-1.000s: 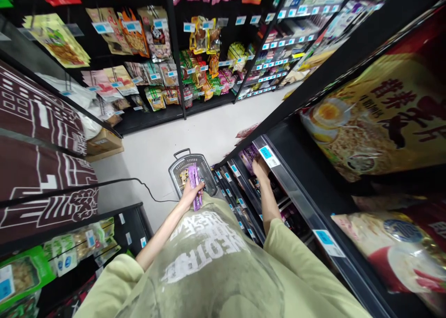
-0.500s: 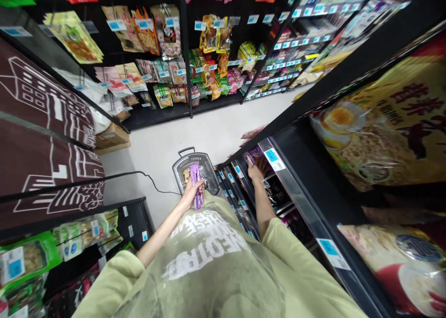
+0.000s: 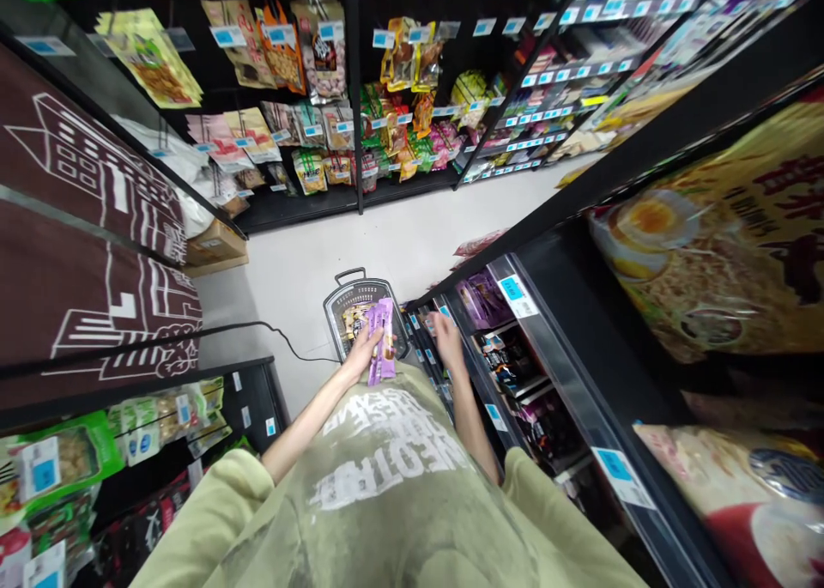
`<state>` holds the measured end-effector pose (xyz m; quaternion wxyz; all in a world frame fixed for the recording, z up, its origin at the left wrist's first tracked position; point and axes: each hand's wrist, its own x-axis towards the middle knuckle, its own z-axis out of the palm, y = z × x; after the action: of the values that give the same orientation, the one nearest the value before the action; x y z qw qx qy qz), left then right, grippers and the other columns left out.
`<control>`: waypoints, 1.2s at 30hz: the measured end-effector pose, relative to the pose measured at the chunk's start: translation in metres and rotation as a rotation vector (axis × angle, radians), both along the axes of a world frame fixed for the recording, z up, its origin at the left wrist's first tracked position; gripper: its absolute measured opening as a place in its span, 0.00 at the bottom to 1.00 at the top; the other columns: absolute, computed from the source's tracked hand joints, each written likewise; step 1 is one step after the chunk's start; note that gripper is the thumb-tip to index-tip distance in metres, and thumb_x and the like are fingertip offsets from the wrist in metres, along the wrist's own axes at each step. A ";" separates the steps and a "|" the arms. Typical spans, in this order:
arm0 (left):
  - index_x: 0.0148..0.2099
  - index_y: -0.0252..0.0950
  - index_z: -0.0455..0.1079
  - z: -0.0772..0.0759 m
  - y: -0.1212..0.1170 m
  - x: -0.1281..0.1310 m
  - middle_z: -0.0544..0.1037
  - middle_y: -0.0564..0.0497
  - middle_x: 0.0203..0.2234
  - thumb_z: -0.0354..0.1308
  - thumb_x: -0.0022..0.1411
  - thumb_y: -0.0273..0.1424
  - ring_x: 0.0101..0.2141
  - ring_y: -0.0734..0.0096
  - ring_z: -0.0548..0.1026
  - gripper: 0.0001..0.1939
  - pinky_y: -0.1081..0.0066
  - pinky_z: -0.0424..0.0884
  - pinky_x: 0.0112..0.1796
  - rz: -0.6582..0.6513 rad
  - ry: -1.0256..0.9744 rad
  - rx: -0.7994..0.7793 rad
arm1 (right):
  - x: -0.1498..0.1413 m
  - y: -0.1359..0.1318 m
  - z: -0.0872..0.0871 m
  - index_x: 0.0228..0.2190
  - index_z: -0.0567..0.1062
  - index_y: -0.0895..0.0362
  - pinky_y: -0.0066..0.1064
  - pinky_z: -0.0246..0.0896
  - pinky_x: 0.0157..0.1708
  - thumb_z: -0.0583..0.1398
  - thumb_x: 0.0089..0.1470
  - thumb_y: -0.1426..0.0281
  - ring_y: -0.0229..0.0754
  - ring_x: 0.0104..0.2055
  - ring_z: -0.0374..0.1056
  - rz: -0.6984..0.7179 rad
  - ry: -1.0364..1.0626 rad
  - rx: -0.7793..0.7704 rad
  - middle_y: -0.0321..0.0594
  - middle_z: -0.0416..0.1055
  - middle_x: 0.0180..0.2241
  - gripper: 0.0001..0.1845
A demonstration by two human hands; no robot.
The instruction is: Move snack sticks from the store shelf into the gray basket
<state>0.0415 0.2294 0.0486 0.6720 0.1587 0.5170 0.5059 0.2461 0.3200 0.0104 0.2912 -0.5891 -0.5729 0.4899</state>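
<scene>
My left hand (image 3: 364,352) is closed around purple snack packets (image 3: 384,339), long and narrow, held upright in front of my shirt. Beneath them sits a dark shopping basket (image 3: 331,318) with tan-coloured packets (image 3: 354,320) inside. My right hand (image 3: 447,343) hovers between the basket and the shelf on the right, its fingers loosely bent and a little apart; nothing shows in it. Just beyond that hand, similar purple packets (image 3: 484,300) lie in a shelf compartment, with dark packets (image 3: 505,360) in the compartment nearer me.
Snack bags (image 3: 322,51) hang on the black rack ahead. At right, a shelf edge (image 3: 547,348) with price tags runs beside my arm, with large noodle bags (image 3: 669,270) above. A black cord (image 3: 276,326) crosses the floor (image 3: 289,262) at left. A cardboard box (image 3: 215,245) stands by the rack.
My right hand has left the purple packets in the shelf and moved left, toward the basket. The packets in my left hand are now fanned wider and sit slightly farther right.
</scene>
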 end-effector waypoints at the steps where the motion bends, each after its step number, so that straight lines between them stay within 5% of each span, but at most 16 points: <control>1: 0.56 0.35 0.67 -0.002 0.000 0.000 0.81 0.42 0.41 0.63 0.60 0.48 0.35 0.58 0.80 0.29 0.59 0.75 0.39 -0.014 0.045 0.025 | -0.015 -0.017 0.003 0.47 0.75 0.57 0.37 0.69 0.41 0.51 0.61 0.47 0.47 0.41 0.73 0.145 0.141 -0.120 0.48 0.77 0.43 0.30; 3: 0.53 0.34 0.70 -0.006 0.002 0.000 0.80 0.41 0.46 0.63 0.60 0.47 0.43 0.56 0.79 0.27 0.58 0.73 0.47 -0.027 0.153 0.084 | -0.039 -0.040 0.011 0.48 0.75 0.56 0.33 0.69 0.36 0.57 0.59 0.49 0.43 0.35 0.72 0.343 0.269 -0.201 0.41 0.77 0.37 0.26; 6: 0.52 0.34 0.73 -0.011 0.005 0.000 0.78 0.42 0.50 0.64 0.60 0.46 0.52 0.54 0.74 0.25 0.58 0.68 0.55 -0.031 0.261 0.146 | -0.055 -0.047 0.019 0.49 0.75 0.54 0.33 0.68 0.38 0.62 0.57 0.56 0.42 0.35 0.71 0.417 0.297 -0.149 0.37 0.76 0.36 0.22; 10: 0.55 0.35 0.71 -0.011 0.005 0.002 0.79 0.43 0.47 0.65 0.58 0.46 0.47 0.54 0.77 0.28 0.56 0.74 0.49 -0.024 0.209 0.086 | -0.053 -0.037 0.016 0.45 0.76 0.55 0.36 0.70 0.43 0.65 0.54 0.59 0.45 0.42 0.72 0.340 0.341 -0.124 0.40 0.76 0.40 0.19; 17: 0.59 0.41 0.62 -0.006 -0.001 0.001 0.79 0.41 0.47 0.65 0.58 0.47 0.36 0.55 0.82 0.31 0.57 0.80 0.34 -0.049 0.056 -0.026 | -0.056 -0.034 0.000 0.58 0.62 0.48 0.40 0.72 0.43 0.63 0.53 0.64 0.45 0.42 0.74 0.182 0.319 -0.205 0.42 0.74 0.49 0.32; 22: 0.57 0.39 0.61 0.002 -0.001 -0.004 0.80 0.40 0.43 0.64 0.59 0.49 0.34 0.55 0.82 0.31 0.59 0.79 0.31 -0.039 0.082 -0.018 | -0.010 -0.006 0.000 0.53 0.68 0.55 0.44 0.68 0.48 0.55 0.58 0.63 0.52 0.43 0.74 0.042 -0.300 -0.137 0.46 0.77 0.42 0.22; 27: 0.51 0.38 0.62 0.002 -0.004 -0.011 0.80 0.44 0.40 0.64 0.57 0.50 0.30 0.60 0.81 0.28 0.61 0.79 0.29 0.038 0.103 -0.036 | 0.065 0.044 0.005 0.55 0.68 0.61 0.46 0.66 0.49 0.50 0.63 0.53 0.58 0.46 0.74 -0.013 -0.677 -0.007 0.57 0.77 0.43 0.30; 31: 0.51 0.37 0.62 0.003 -0.005 -0.014 0.80 0.44 0.40 0.65 0.57 0.50 0.30 0.62 0.81 0.29 0.62 0.79 0.28 0.078 0.100 -0.032 | 0.103 0.081 0.007 0.58 0.67 0.66 0.49 0.55 0.61 0.47 0.65 0.55 0.59 0.64 0.60 -0.055 -0.749 0.189 0.63 0.66 0.59 0.32; 36: 0.52 0.38 0.61 0.007 -0.003 -0.010 0.80 0.44 0.41 0.65 0.56 0.50 0.30 0.60 0.81 0.30 0.62 0.79 0.29 0.085 0.103 -0.041 | 0.104 0.105 0.000 0.55 0.70 0.69 0.53 0.55 0.59 0.43 0.67 0.58 0.61 0.65 0.57 -0.233 -0.695 0.131 0.70 0.66 0.57 0.32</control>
<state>0.0312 0.2268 0.0554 0.6256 0.1486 0.5675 0.5143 0.3502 0.4248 0.0108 0.1701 -0.7616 -0.5969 0.1865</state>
